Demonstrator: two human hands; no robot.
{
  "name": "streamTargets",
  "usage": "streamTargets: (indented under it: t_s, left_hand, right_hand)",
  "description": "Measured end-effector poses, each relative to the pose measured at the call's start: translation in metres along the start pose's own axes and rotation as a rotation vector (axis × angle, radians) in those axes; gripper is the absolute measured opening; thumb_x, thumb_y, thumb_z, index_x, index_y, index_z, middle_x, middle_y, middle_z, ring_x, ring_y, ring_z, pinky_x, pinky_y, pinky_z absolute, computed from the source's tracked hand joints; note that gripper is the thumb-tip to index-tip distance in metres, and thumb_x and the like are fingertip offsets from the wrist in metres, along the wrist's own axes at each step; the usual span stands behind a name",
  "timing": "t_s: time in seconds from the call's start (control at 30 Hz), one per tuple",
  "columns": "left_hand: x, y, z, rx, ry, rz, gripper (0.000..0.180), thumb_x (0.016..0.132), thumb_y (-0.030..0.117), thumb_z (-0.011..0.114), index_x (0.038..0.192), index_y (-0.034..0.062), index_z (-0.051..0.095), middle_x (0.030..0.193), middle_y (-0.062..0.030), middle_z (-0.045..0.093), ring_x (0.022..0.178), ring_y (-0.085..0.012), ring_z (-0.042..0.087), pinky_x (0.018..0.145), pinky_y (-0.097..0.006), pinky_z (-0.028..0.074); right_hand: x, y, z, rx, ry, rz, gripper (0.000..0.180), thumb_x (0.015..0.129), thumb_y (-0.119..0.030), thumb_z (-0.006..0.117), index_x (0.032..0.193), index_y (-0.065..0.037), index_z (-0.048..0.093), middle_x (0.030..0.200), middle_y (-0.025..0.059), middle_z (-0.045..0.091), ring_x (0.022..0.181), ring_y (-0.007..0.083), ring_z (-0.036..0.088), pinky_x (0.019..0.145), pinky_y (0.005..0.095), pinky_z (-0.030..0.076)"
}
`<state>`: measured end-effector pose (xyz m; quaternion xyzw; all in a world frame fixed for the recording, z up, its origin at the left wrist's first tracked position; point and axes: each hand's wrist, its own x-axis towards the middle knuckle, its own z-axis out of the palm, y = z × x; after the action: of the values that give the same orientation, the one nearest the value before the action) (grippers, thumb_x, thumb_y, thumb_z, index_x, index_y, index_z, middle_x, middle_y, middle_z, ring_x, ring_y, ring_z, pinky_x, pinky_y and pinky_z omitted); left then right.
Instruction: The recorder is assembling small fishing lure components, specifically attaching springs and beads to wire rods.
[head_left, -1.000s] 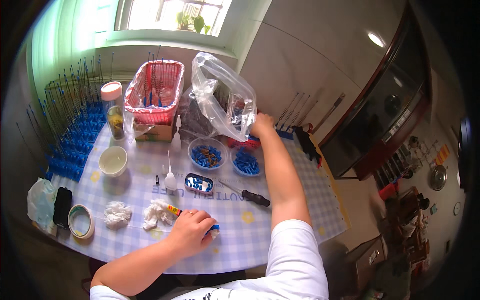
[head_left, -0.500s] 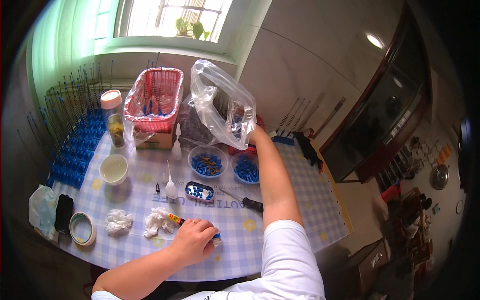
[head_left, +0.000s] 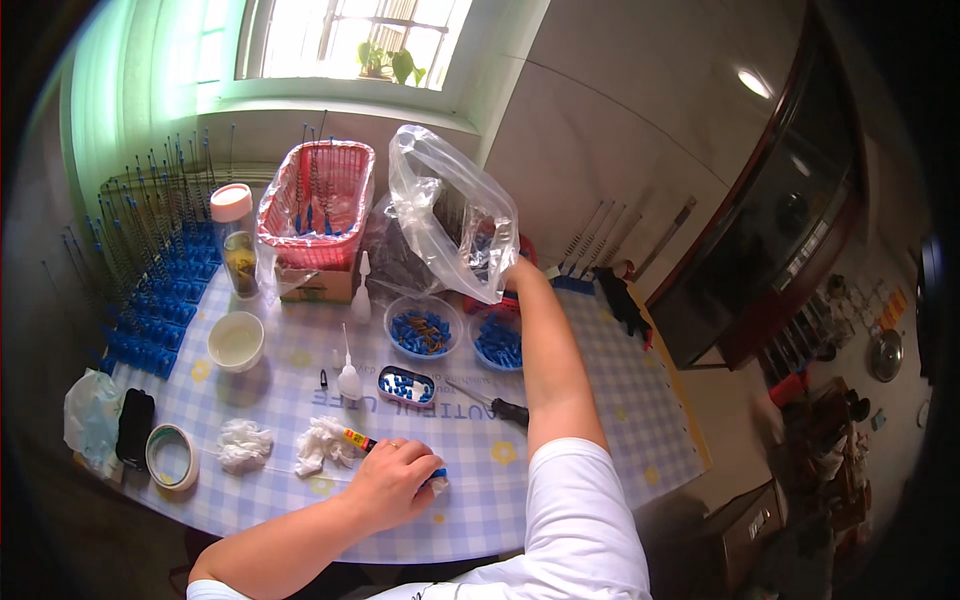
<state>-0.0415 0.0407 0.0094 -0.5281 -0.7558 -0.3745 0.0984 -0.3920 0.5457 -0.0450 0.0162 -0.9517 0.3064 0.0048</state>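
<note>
My left hand (head_left: 398,484) is closed near the front of the checked tablecloth. A small yellow, red and black tube (head_left: 358,439) sticks out from under its fingers. At its right side a bit of a blue piece (head_left: 438,473) shows beside something whitish. My right arm stretches far across the table, and my right hand (head_left: 513,273) reaches behind a clear plastic bag (head_left: 412,212) into a red basket (head_left: 527,250); its fingers are hidden. Just nearer stand two clear bowls, one of blue and brass-coloured pieces (head_left: 424,332), one of blue pieces (head_left: 497,340).
A screwdriver (head_left: 508,411), an oval tin (head_left: 407,385) of blue pieces and a dropper bottle (head_left: 348,380) lie mid-table. Crumpled tissues (head_left: 324,446), a tape roll (head_left: 172,458), a white bowl (head_left: 236,341) and a tall bottle (head_left: 238,245) stand left. Racked thin rods (head_left: 160,290) line the left edge.
The whole view has shifted slightly, so the table sits a little further right. Both hands keep nearly the same places, the right one still behind the bag.
</note>
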Motion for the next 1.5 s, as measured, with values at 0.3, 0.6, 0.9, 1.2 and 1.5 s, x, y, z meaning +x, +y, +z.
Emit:
streamTargets:
  t_s: [0.3,0.6,0.9,1.2,1.5]
  left_hand:
    - [-0.004,-0.001,-0.003,0.023,-0.022,-0.071,0.033,0.065,0.009,0.072,0.098,0.0101,0.064,0.097,-0.0067,0.062,0.089,-0.0264,0.06,0.079,-0.039,0.045]
    - [-0.004,-0.004,-0.002,0.028,0.018,-0.053,0.027,0.068,0.01,0.069,0.094,0.0081,0.063,0.093,-0.006,0.061,0.085,-0.025,0.059,0.076,-0.038,0.044]
    - [-0.007,-0.005,0.0,0.018,-0.006,-0.073,0.033,0.066,0.008,0.07,0.098,0.0082,0.064,0.1,-0.0078,0.062,0.094,-0.0272,0.06,0.082,-0.039,0.045]
    - [-0.008,-0.007,0.003,0.014,-0.031,-0.081,0.033,0.066,0.008,0.069,0.099,0.0083,0.064,0.1,-0.0081,0.062,0.094,-0.0282,0.06,0.082,-0.039,0.045]
    - [-0.008,-0.007,0.0,-0.011,-0.01,-0.076,0.032,0.068,0.008,0.069,0.099,0.0076,0.064,0.1,-0.009,0.062,0.096,-0.0285,0.06,0.084,-0.04,0.046]
  right_hand:
    - [-0.056,-0.111,-0.003,-0.511,-0.024,-0.127,0.032,0.077,-0.023,0.069,0.105,-0.008,0.071,0.105,0.0201,0.068,0.099,0.0364,0.065,0.088,0.041,0.05]
    - [-0.124,-0.184,-0.02,-0.18,0.229,0.027,0.021,0.079,-0.015,0.065,0.091,0.001,0.07,0.069,0.0128,0.067,0.056,0.0192,0.06,0.056,0.0366,0.049]
    - [-0.197,-0.258,-0.026,0.435,0.468,0.023,0.017,0.09,-0.017,0.061,0.099,-0.003,0.065,0.087,0.0078,0.069,0.076,0.0124,0.063,0.071,0.0298,0.051]
    - [-0.13,-0.357,0.056,1.048,0.303,-0.213,0.011,0.096,-0.016,0.056,0.105,-0.009,0.057,0.096,0.0006,0.061,0.088,0.0102,0.057,0.077,0.0277,0.046]
    - [-0.105,-0.358,0.072,1.05,0.455,-0.201,0.009,0.094,-0.016,0.058,0.101,-0.012,0.06,0.091,0.0007,0.063,0.083,0.0096,0.058,0.07,0.0266,0.047]
